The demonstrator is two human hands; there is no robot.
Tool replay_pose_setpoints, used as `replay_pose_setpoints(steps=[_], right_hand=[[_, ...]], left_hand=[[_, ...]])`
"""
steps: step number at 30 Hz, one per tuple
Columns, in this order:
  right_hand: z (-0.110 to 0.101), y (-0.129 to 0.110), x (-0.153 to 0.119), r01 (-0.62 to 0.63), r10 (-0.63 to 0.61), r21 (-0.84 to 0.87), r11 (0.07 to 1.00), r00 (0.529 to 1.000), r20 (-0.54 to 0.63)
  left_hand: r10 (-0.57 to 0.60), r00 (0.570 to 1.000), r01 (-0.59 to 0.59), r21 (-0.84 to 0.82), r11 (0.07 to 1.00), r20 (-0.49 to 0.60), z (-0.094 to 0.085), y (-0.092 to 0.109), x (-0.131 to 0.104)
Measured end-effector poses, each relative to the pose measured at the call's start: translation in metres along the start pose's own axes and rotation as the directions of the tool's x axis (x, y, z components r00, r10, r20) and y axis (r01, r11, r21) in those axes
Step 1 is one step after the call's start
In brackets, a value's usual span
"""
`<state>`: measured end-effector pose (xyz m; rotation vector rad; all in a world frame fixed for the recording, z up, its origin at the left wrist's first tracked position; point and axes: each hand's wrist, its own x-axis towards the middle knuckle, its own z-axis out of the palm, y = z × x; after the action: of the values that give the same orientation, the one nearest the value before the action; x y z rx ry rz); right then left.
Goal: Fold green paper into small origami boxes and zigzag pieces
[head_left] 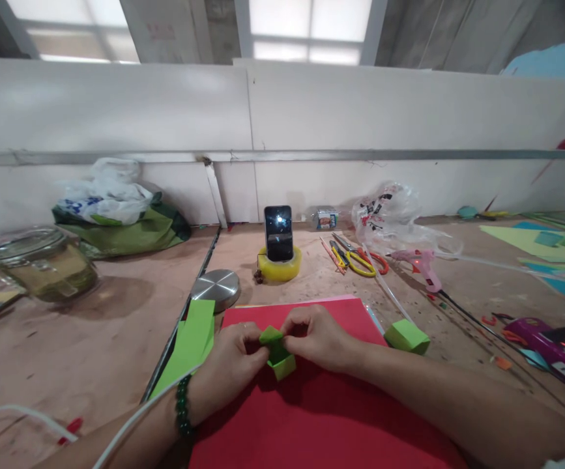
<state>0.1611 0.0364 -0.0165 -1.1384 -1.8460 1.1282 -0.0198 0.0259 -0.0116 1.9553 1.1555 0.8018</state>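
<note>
Between my two hands is a small folded green paper box (283, 367), its upper flap raised to a point. My left hand (236, 355) pinches its left side, with a dark green bead bracelet (183, 405) on the wrist. On the other side, the fingertips of my right hand (316, 335) are closed on the upper right edge of the paper. Both hands are just above a sheet of red paper (321, 417). Flat green paper strips (189, 345) lie left of the red sheet, and another folded green paper box (406, 336) sits to its right.
A phone (279, 233) stands in a yellow tape roll (282, 267) behind the red sheet. Scissors (360, 262), a pink glue gun (423, 267) and a purple power strip (556, 348) are at right. A metal lid (216, 288) and glass jar (42, 264) are left. A white cable (140, 410) crosses my left arm.
</note>
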Motion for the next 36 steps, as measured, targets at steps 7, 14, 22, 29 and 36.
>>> replay_pose_setpoints(steps=[7,14,22,29,36], right_hand=[[-0.003,-0.003,0.002,-0.022,0.028,-0.065,0.998,0.995,0.099],[0.001,-0.004,-0.003,0.133,-0.147,-0.177,0.975,0.987,-0.066],[0.004,0.005,-0.002,0.161,-0.175,-0.149,0.976,0.981,-0.086],[-0.003,0.001,-0.001,0.237,-0.244,0.122,0.964,0.969,0.038],[-0.003,0.0,0.001,0.106,-0.118,0.139,0.984,0.99,0.077]], left_hand=[[0.021,1.0,-0.021,0.004,1.0,-0.004,0.001,0.002,0.0],[-0.036,0.998,0.032,-0.095,0.995,-0.049,0.002,-0.009,0.004],[-0.073,0.997,0.073,-0.18,0.981,0.007,0.0,-0.003,0.004],[-0.049,0.999,0.046,-0.185,0.982,-0.016,-0.002,-0.001,0.004],[0.036,0.996,-0.041,-0.066,0.997,-0.079,0.007,0.004,0.0]])
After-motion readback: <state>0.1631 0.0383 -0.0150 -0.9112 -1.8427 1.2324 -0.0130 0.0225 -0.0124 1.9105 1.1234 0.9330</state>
